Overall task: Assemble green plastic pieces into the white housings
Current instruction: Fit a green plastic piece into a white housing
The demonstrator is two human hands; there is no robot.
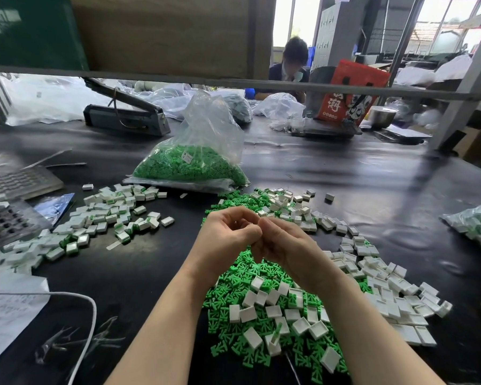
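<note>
In the head view, the left hand (228, 232) and the right hand (282, 243) are meeting above the mixed pile, fingers curled toward each other and touching at the tips; whatever they are pinching is hidden between them, so I cannot tell if each one is grasping a part or only closing. To my judgement they are pressing one green piece into one housing, and the next move is asking for dropping the result and picking a fresh pair. The loose green pieces (264, 309) are lying just under the wrists, with empty white housings (386, 287) spreading over them and to the right. Finished housings (109, 215), showing green inside, are lying in a heap at the left, well apart from the hands. A clear bag of green pieces (195, 162) is standing behind the pile, and another bag (478, 226) is lying at the far right. A white cable (86, 309) and papers (9, 309) are lying near the left forearm; nothing seems to be blocking the hands, though the mixed pile is making picking slower
</note>
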